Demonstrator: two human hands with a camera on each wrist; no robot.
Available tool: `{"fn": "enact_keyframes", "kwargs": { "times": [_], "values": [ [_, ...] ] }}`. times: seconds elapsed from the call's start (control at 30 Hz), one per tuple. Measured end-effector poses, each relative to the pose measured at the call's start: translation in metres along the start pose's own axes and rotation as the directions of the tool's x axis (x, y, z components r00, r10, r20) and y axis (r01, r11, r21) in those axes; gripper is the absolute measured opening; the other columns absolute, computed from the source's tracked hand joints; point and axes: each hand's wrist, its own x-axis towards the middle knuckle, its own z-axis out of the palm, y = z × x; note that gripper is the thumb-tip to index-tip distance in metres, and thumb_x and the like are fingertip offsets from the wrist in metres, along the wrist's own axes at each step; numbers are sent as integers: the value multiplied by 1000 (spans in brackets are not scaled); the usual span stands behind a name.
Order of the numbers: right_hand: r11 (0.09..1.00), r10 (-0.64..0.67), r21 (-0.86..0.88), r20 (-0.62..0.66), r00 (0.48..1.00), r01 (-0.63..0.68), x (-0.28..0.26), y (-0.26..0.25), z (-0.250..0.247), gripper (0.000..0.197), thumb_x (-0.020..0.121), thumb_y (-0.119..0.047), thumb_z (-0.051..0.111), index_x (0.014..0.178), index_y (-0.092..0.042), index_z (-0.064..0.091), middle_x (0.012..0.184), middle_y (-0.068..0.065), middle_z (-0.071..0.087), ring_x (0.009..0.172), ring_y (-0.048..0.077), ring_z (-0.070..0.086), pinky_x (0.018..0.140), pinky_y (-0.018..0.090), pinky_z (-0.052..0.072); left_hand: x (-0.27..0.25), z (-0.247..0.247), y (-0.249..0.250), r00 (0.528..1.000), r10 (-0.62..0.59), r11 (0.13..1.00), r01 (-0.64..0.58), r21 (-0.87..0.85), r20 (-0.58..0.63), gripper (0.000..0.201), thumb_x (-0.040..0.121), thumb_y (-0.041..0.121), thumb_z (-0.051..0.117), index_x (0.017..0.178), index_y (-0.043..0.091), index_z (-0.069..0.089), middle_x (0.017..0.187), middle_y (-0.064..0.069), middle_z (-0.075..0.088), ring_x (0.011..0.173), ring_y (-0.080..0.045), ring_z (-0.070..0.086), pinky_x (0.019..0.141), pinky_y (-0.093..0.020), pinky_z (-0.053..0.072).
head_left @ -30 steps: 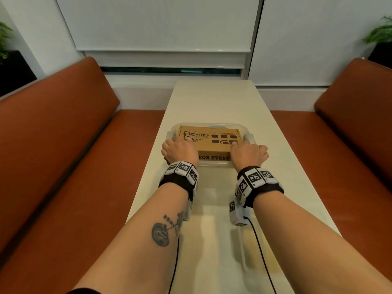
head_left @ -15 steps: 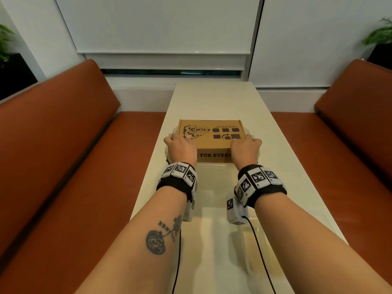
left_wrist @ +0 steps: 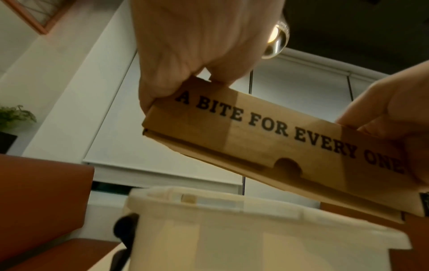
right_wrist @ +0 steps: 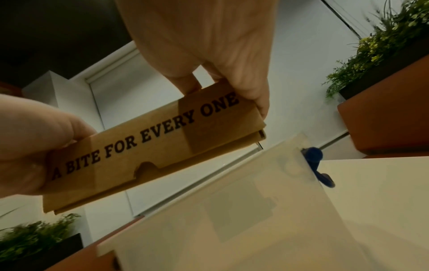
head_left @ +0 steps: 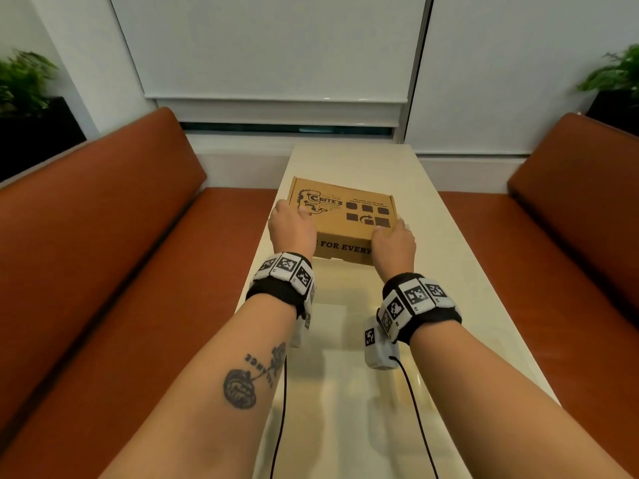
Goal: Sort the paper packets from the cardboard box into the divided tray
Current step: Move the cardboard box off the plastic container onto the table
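A flat brown cardboard box [head_left: 345, 216], closed and printed "A BITE FOR EVERY ONE" on its front, is held in the air over the table. My left hand [head_left: 292, 229] grips its near left corner and my right hand [head_left: 394, 243] grips its near right corner. In the left wrist view the box [left_wrist: 267, 139] hangs tilted above a translucent white plastic tray [left_wrist: 232, 229]. The right wrist view shows the box [right_wrist: 150, 146] clear of the tray [right_wrist: 232, 210]. No packets are visible. From the head view the tray is mostly hidden under the box.
The long cream table [head_left: 460, 271] runs away from me between two orange benches [head_left: 103, 271], [head_left: 570, 254]. The tray carries a blue latch [right_wrist: 313, 157] on one end and a dark latch [left_wrist: 125, 225] on the other. Potted plants [head_left: 20, 84] stand in both far corners.
Both hands have lifted the cardboard box up off the tray where it lay a second ago. It now hangs higher and slightly farther from me.
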Motion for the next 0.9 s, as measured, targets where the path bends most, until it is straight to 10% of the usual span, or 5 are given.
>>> {"fn": "enact_keyframes", "kwargs": {
  "times": [0.9],
  "values": [
    [994,12,-107,186,983,8,-166,58,-7,61,100,-24,36,150,-2,9,149,19,24,136,30,26,115,39,26,-146,-46,-110,979,-203,979,204,33,-17,35,100,21,40,128,2,47,125,-15,54,114,-31,53,97,-44,46]
  ]
}}
